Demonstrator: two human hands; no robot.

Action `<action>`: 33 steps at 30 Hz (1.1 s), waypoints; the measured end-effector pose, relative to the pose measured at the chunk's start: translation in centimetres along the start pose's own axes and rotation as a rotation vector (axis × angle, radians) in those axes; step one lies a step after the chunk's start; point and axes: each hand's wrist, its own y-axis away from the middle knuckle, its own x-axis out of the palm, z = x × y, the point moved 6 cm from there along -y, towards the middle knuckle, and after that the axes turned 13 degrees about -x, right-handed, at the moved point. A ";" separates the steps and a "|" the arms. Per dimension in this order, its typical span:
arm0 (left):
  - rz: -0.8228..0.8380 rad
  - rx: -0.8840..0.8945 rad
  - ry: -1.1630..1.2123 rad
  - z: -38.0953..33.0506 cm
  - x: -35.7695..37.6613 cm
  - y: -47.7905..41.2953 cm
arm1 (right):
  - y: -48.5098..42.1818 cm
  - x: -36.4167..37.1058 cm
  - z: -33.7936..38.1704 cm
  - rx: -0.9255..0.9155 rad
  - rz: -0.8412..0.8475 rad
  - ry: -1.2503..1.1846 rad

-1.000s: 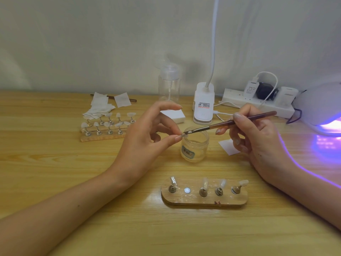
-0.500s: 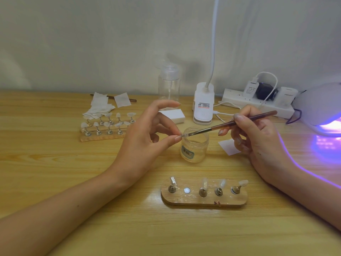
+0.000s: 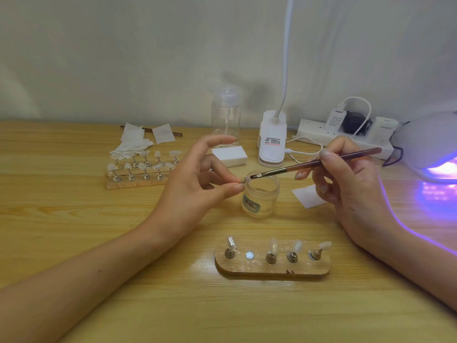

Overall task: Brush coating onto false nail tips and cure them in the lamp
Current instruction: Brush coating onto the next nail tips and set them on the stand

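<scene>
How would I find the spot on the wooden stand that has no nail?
Look at the oval wooden stand nearest you, below the glass jar. Second from its left end is a flat silver disc; its neighbours are pegs holding nail tips.

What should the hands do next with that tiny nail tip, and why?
Probably draw the brush, in the right hand, along the nail tip pinched by the left hand: the bristles sit at it above the open jar, and the wooden stand has a bare spot waiting.
</scene>
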 end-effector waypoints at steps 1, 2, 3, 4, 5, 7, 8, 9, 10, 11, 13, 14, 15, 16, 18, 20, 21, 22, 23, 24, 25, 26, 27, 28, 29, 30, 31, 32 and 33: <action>0.007 -0.004 0.006 0.0 0.0 0.0 | 0.0 0.1 0.0 0.000 0.014 -0.008; 0.014 -0.006 0.012 0.0 0.1 0.0 | 0.0 0.3 0.0 0.003 0.030 -0.010; 0.021 -0.008 0.017 0.0 0.1 0.0 | 0.0 0.4 -0.1 0.007 0.041 -0.005; 0.026 -0.009 0.022 0.0 0.1 0.0 | 0.1 0.4 -0.2 0.014 0.045 0.006; 0.030 -0.010 0.027 0.0 0.1 0.0 | 0.1 0.3 -0.3 0.024 0.041 0.021; 0.036 -0.014 0.038 0.1 0.1 -0.1 | 0.1 -0.1 -0.4 0.040 0.016 0.046; 0.037 -0.016 0.041 0.2 0.2 -0.1 | 0.1 -0.2 -0.4 0.039 0.003 0.046; 0.038 -0.019 0.043 0.2 0.2 -0.1 | 0.0 -0.3 -0.3 0.029 -0.007 0.036; 0.040 -0.022 0.046 0.3 0.2 -0.1 | 0.0 -0.2 -0.2 0.015 -0.007 0.022; 0.041 -0.024 0.047 0.3 0.2 -0.2 | 0.0 -0.1 -0.1 0.003 0.004 0.006; 0.044 -0.023 0.047 0.4 0.1 -0.2 | 0.0 0.2 0.0 -0.002 0.037 -0.013; 0.045 -0.022 0.049 0.4 0.1 -0.2 | 0.0 0.3 -0.1 0.004 0.044 -0.011; 0.046 -0.021 0.052 0.4 0.1 -0.2 | 0.0 0.2 -0.1 0.012 0.042 -0.001; 0.048 -0.019 0.055 0.4 0.1 -0.2 | 0.0 0.2 -0.2 0.021 0.035 0.015; 0.052 -0.017 0.059 0.5 0.1 -0.2 | 0.0 0.0 -0.4 0.039 0.017 0.052; 0.057 -0.014 0.066 0.5 0.1 -0.2 | 0.0 -0.2 -0.4 0.041 0.000 0.069; 0.060 -0.013 0.070 0.5 0.1 -0.3 | 0.0 -0.2 -0.3 0.033 -0.010 0.062; 0.062 -0.011 0.073 0.5 0.1 -0.3 | 0.0 -0.2 -0.1 0.020 -0.015 0.047; 0.063 -0.010 0.077 0.6 0.1 -0.3 | 0.0 -0.2 0.0 0.009 -0.014 0.029; 0.064 -0.009 0.080 0.6 0.1 -0.3 | 0.0 -0.1 0.1 0.002 -0.004 0.015; 0.066 -0.008 0.082 0.6 0.1 -0.3 | 0.0 0.1 0.1 -0.001 0.011 0.013; 0.067 -0.007 0.084 0.6 0.1 -0.3 | 0.0 0.2 0.1 -0.001 0.023 0.021; 0.069 -0.005 0.086 0.6 0.1 -0.3 | 0.0 0.2 0.0 0.005 0.027 0.036; 0.071 -0.004 0.090 0.6 0.1 -0.3 | 0.1 0.1 -0.1 0.015 0.024 0.056; 0.073 -0.002 0.094 0.6 0.1 -0.3 | 0.1 0.0 -0.3 0.024 0.019 0.078; 0.075 -0.001 0.097 0.6 0.0 -0.3 | 0.1 -0.1 -0.4 0.029 0.014 0.096; 0.076 0.001 0.097 0.6 0.0 -0.3 | 0.1 -0.2 -0.4 0.029 0.008 0.100; 0.077 0.004 0.095 0.6 0.0 -0.3 | 0.1 -0.3 -0.3 0.024 -0.001 0.092; 0.078 0.006 0.095 0.6 0.0 -0.3 | 0.1 -0.2 -0.2 0.016 -0.010 0.075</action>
